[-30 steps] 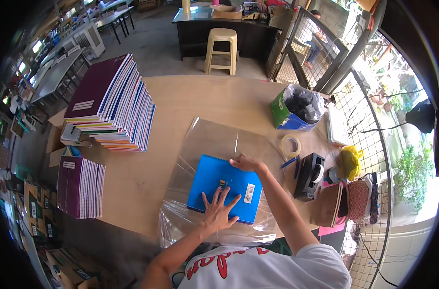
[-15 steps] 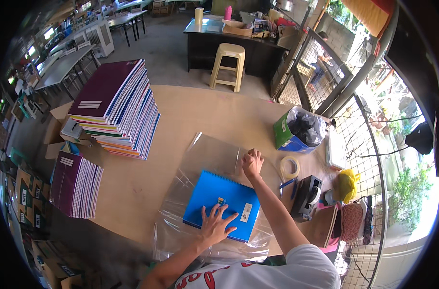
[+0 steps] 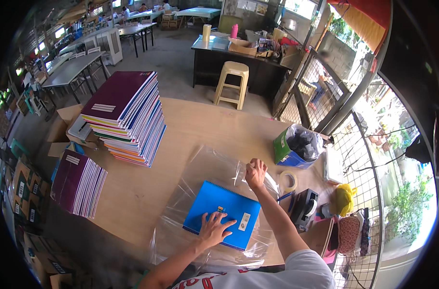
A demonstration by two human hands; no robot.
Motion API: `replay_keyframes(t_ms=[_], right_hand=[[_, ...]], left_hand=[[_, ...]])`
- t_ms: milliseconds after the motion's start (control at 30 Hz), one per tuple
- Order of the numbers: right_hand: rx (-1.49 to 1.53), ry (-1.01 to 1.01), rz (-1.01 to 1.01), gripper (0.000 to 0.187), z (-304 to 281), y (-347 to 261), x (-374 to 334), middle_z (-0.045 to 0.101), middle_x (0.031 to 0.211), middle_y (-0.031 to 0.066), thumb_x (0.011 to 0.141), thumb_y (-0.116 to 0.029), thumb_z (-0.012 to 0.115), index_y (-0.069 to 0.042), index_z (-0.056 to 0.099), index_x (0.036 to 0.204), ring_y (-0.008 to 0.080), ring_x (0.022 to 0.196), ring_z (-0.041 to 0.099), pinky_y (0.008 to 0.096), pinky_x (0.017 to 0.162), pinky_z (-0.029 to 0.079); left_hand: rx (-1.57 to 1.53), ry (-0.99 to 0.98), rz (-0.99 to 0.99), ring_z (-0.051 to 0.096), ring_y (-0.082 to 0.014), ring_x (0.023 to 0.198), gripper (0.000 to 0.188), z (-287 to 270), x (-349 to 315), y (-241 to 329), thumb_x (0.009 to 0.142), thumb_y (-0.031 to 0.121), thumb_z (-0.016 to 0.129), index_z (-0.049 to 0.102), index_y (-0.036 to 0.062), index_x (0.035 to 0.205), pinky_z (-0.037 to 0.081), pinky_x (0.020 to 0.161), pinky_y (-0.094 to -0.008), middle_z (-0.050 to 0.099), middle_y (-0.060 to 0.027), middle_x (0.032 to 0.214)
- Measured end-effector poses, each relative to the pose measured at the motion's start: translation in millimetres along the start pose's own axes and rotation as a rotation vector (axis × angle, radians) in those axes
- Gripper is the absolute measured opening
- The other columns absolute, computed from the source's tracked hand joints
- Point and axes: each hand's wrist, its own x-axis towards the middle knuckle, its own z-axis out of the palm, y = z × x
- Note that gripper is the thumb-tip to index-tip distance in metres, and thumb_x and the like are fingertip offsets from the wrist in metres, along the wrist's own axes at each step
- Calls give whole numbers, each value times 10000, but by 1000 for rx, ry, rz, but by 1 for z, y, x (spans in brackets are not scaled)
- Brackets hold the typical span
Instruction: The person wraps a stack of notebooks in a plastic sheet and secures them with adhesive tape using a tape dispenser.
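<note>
A stack of spiral notebooks with a blue cover on top (image 3: 219, 200) lies in front of me on a clear plastic sheet (image 3: 181, 197). My left hand (image 3: 213, 230) rests on the blue cover, fingers spread. Beyond the notebook's upper right corner, my right hand (image 3: 256, 172) is closed on the far right part of the clear plastic, which is pulled up in creases around the fingers. A roll of tape (image 3: 288, 181) lies just right of that hand, beside a blue pen (image 3: 285, 196) and a black tape dispenser (image 3: 305, 209).
At the left stand a tall stack of spiral notebooks (image 3: 123, 115) and a lower purple-covered stack (image 3: 77, 183). A green and blue box lined with plastic (image 3: 296, 147) stands at the far right, near a yellow bag (image 3: 345, 200). A cream stool (image 3: 232, 84) is past the table (image 3: 133, 197).
The plastic's far edge has lifted and creased towards my right hand, which stays closed. My left hand stays on the blue notebook. The whole view has shifted slightly.
</note>
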Motion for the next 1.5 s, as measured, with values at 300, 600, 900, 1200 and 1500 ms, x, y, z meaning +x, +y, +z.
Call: replay_keyframes(t_ms=[300, 600, 900, 1200, 1500], right_hand=[[96, -142, -345, 122, -136, -62, -19, 640, 1044, 28, 728, -107, 669, -130, 635, 844, 254, 1069, 569, 480, 941, 381], [541, -621, -192, 68, -139, -84, -54, 675, 880, 53, 775, -104, 717, -96, 661, 813, 272, 863, 667, 400, 738, 515], [341, -771, 79, 607, -63, -47, 50, 713, 975, 195, 732, -597, 719, -31, 715, 953, 319, 899, 689, 411, 744, 551], [1452, -1147, -452, 853, -133, -205, 45, 588, 1348, 171, 760, -626, 742, -51, 522, 1349, 322, 1189, 604, 411, 946, 496], [-421, -771, 192, 136, -275, 90, -102, 710, 825, 73, 788, -239, 701, -125, 714, 861, 282, 765, 696, 427, 632, 554]], left_hand=[[-698, 140, -486, 613, -323, 1107, 490, 9, 44, -15, 866, 531, 658, 658, 190, 1219, 357, 980, -554, 679, -83, 1176], [-1077, 472, -889, 618, -179, 697, 258, 40, 79, -40, 803, 289, 739, 738, 43, 880, 434, 655, -379, 690, -74, 765], [-1018, 408, -871, 563, -128, 513, 281, 60, 81, -44, 806, 319, 724, 733, 40, 837, 399, 414, -283, 663, -84, 670], [-1041, 422, -755, 648, -265, 818, 541, 53, 73, -32, 988, 487, 441, 676, 2, 1030, 505, 748, -428, 716, -164, 949], [-1253, 251, -860, 514, -119, 878, 357, 23, 69, -26, 1001, 342, 430, 679, 92, 1056, 449, 743, -274, 727, -10, 1024]])
